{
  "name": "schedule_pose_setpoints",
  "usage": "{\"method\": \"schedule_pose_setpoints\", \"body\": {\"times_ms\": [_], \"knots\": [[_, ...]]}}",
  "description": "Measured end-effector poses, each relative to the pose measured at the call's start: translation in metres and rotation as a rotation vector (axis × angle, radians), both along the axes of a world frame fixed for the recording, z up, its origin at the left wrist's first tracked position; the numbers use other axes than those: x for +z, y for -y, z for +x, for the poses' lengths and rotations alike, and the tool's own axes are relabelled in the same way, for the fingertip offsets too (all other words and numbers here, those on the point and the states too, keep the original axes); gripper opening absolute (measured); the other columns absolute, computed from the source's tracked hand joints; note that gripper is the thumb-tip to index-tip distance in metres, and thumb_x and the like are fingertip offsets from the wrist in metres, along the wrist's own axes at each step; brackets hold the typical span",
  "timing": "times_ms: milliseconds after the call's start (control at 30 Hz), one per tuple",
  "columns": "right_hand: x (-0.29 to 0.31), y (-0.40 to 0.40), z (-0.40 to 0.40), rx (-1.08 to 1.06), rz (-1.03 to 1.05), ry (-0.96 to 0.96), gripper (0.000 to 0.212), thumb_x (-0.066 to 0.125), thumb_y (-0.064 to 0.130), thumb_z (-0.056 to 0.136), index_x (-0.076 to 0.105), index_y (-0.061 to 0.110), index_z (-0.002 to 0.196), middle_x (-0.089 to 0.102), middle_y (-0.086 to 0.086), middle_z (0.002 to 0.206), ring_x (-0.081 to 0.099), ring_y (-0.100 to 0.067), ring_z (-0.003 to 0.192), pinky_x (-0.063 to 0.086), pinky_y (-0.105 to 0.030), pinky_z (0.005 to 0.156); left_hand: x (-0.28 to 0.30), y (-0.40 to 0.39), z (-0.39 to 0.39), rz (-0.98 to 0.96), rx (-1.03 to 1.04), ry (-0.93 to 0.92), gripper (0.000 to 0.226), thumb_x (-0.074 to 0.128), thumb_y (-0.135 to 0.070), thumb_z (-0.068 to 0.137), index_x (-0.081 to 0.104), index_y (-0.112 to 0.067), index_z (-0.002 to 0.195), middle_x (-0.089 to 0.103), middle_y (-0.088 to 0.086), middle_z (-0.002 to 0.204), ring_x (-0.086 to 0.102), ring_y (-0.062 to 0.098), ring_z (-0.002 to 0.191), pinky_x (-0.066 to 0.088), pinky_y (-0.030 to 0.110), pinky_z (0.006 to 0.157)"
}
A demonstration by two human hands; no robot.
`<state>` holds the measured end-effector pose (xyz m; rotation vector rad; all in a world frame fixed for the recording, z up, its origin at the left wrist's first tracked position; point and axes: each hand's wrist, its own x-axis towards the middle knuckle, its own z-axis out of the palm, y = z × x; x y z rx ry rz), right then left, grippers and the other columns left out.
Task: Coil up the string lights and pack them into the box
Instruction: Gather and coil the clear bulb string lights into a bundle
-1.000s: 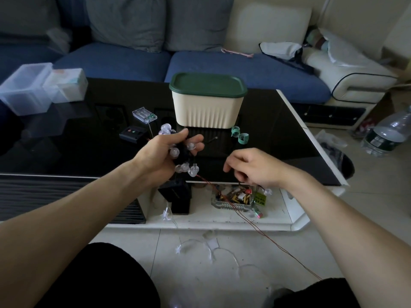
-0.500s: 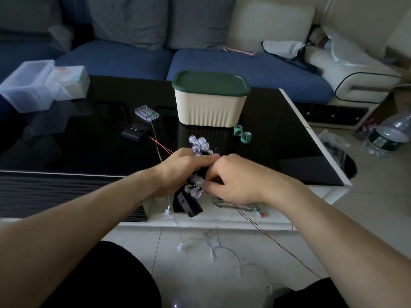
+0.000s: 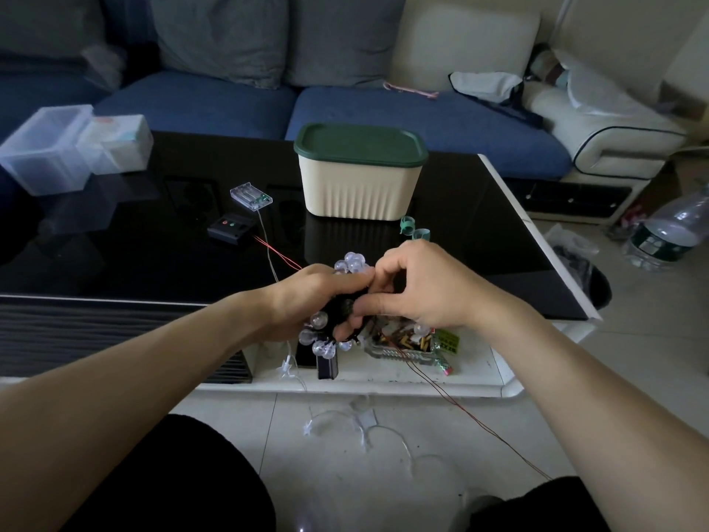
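A: Describe the hands.

B: I see the left hand (image 3: 303, 301) curled round a bunch of the string lights (image 3: 326, 332), fingers wrapped, clear bulbs showing above and below the fist. The right hand (image 3: 418, 289) meets it from the right; its thumb and forefinger pinch at the top of the same bunch, and the remaining fingers are curled. The two hands touch, over the near edge of the black table (image 3: 153, 263).

A: How does the bunch lie?

B: I read its long axis as roughly near-to-far, one bulb cluster pointing far, the other near. A thin red wire (image 3: 460, 405) trails from under the right hand down to the right, across the floor. Another red wire runs left toward the black remote (image 3: 232, 227) on the table.

A: And the box?

B: The cream box (image 3: 358, 190) with the green lid (image 3: 360, 142) stands closed, far from the hands, at table centre. A clear battery case (image 3: 251, 195) lies to its left.
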<state>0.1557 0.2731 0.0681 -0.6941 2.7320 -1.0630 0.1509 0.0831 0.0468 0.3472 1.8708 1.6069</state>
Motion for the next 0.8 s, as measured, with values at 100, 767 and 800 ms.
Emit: {"method": "schedule_pose_setpoints", "body": {"times_ms": [100, 767, 800], "knots": [[-0.003, -0.010, -0.006, 0.031, -0.045, 0.074, 0.010, 0.083, 0.029, 0.081, 0.075, 0.022, 0.080, 0.074, 0.003, 0.079, 0.068, -0.006, 0.074, 0.055, -0.025, 0.074, -0.003, 0.004, -0.002, -0.040, 0.012, -0.043, 0.048, 0.067, -0.048, 0.083, 0.060, -0.004, 0.063, 0.055, 0.015, 0.059, 0.050, 0.022, 0.053, 0.042, 0.026, 0.054], [-0.011, -0.007, -0.014, -0.217, -0.061, -0.080, 0.029, 0.078, 0.043, 0.084, 0.069, 0.019, 0.071, 0.059, 0.014, 0.050, 0.054, 0.001, 0.048, 0.042, -0.016, 0.053, -0.007, 0.001, -0.004, 0.121, -0.049, 0.141, 0.038, 0.063, -0.028, 0.091, 0.047, -0.007, 0.064, 0.040, 0.010, 0.059, 0.050, 0.020, 0.053, 0.047, 0.023, 0.054], [-0.010, -0.007, -0.013, -0.213, -0.041, -0.060, 0.032, 0.074, 0.044, 0.087, 0.070, 0.017, 0.070, 0.059, 0.013, 0.050, 0.054, 0.000, 0.048, 0.043, -0.017, 0.054, -0.007, 0.000, -0.004, 0.129, -0.022, 0.140, 0.037, 0.062, -0.029, 0.090, 0.046, -0.008, 0.064, 0.038, 0.010, 0.058, 0.050, 0.020, 0.053, 0.047, 0.023, 0.054]]}}
